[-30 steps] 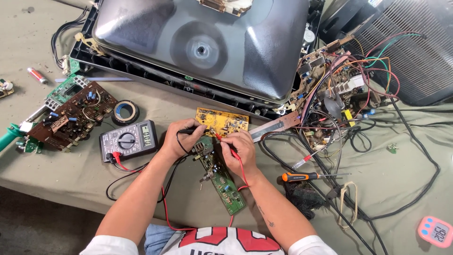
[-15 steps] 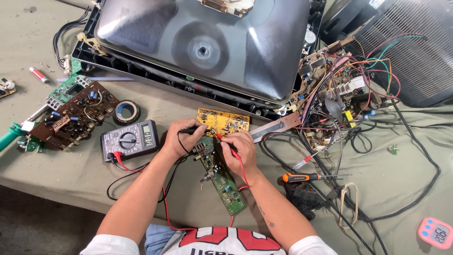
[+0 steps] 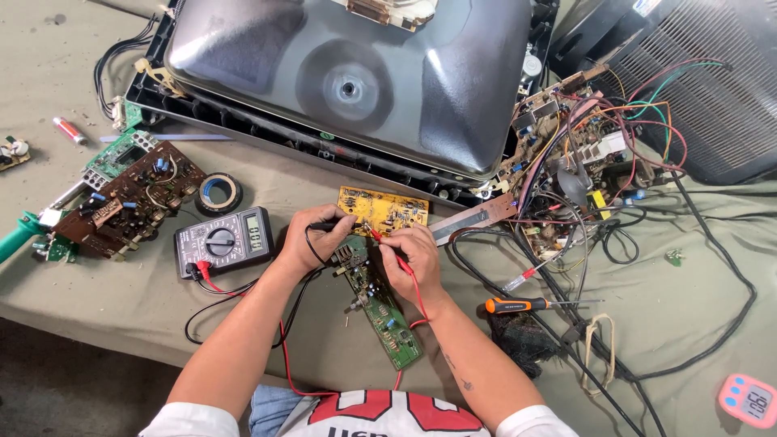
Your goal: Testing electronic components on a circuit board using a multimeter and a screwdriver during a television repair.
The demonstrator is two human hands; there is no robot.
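Green circuit board, frame centre: probing step in progress. Left hand grips black probe; right hand grips red probe. Next: steady tip contact, then read multimeter.

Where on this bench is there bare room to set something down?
Bare cloth lies between the tape roll and the yellow board, and below the multimeter toward the table's front edge. The right side, around the wired chassis board and screwdriver, is crowded with cables.

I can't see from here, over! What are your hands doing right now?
Left hand pinching black probe. Right hand pinching red probe. Both tips at green circuit board. Yellow board close behind.
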